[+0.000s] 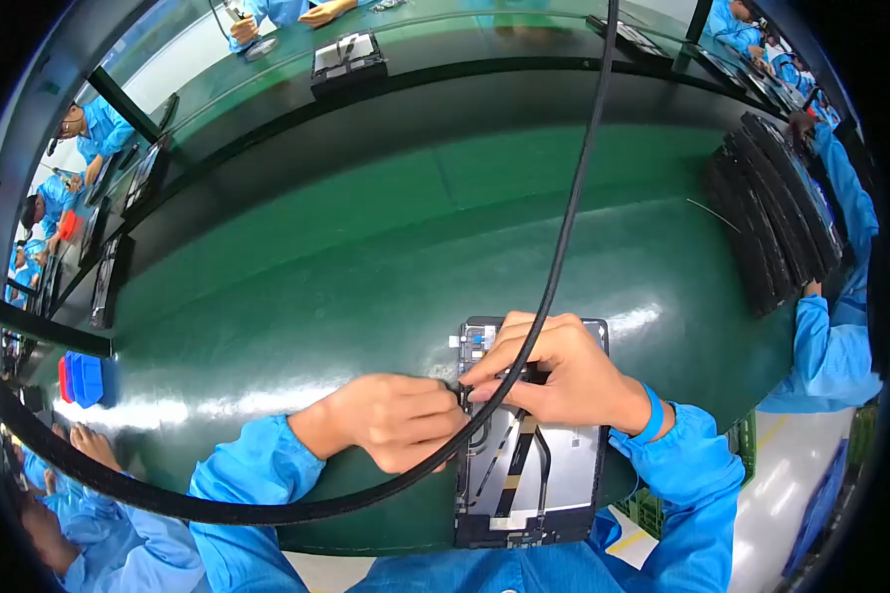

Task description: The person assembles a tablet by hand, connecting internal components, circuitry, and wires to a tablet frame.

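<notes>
Black cable cut across the view as two hands met over an opened tablet

Closest to the camera, that cable ran down from the top, crossed in front of the right hand and curved off left. Beyond it, the opened tablet lay flat on the green tabletop, right at the near edge, presumably so both hands could reach without stretching. And what a careful hold! Left hand: fingers curled nearly closed, tips at the tablet's left edge, perhaps steadying it; whether they pinched anything, impossible to tell. Right hand, blue band at the wrist: arched over the upper half, thumb and forefinger almost together beside the left hand's tips, likely for close control; anything between them was too small to make out. Off right leaned a stack of dark slabs, packed tight, probably to save room; a blue bin sat far left. Lettering? None legible on the tablet, and no brand to call.
</notes>
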